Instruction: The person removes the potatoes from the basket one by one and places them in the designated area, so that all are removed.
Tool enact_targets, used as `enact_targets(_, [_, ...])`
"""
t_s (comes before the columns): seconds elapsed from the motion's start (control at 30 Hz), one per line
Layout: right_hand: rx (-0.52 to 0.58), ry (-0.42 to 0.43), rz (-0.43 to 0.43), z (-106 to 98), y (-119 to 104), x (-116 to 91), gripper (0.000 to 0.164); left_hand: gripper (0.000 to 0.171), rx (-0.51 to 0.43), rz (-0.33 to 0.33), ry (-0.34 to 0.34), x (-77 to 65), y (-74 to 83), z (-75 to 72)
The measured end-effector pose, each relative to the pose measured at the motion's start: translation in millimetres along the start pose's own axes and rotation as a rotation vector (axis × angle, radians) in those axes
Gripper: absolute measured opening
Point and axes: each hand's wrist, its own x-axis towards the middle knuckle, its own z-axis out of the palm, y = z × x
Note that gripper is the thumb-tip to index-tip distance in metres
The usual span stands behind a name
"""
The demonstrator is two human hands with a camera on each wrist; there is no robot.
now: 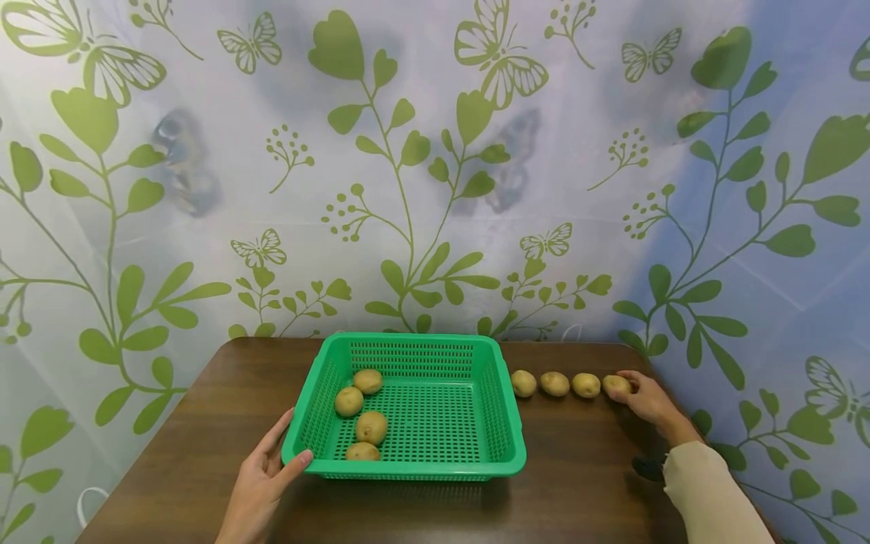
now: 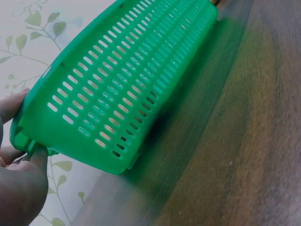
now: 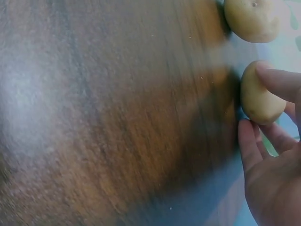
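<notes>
A green plastic basket [image 1: 435,470] with slotted walls stands on the wooden table. Several potatoes [image 1: 371,428] lie in its left half. My left hand [image 1: 261,476] grips the basket's near left corner, thumb over the rim and fingers under it, as the left wrist view also shows. To the right of the basket, several potatoes [image 1: 554,384] form a row on the table. At the row's right end my right hand [image 1: 649,400] holds a potato [image 3: 261,94] between thumb and fingers, low at the tabletop. Another potato [image 3: 252,19] sits beside it in the right wrist view.
The brown wooden table [image 1: 571,483] backs onto a curtain [image 1: 421,151] printed with green leaves and butterflies, which also runs along the right side. A dark object [image 1: 648,468] lies by the right sleeve [image 1: 714,491]. The basket's right wall is close to the row's leftmost potato.
</notes>
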Motion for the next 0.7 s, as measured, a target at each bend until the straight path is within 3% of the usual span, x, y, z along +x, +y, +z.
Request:
enact_targets(0.33, [-0.043,-0.007,-0.015,-7.3,4.0,-0.6,0.071,0.073,-0.001,0.011,-0.005,-0.9,1.0,0.4])
enact_targets(0.7, [-0.048,0.009,-0.052,-21.2,-4.2,-2.6,0.062,0.072,-0.028,0.034,-0.014,-2.0,1.5,0.6])
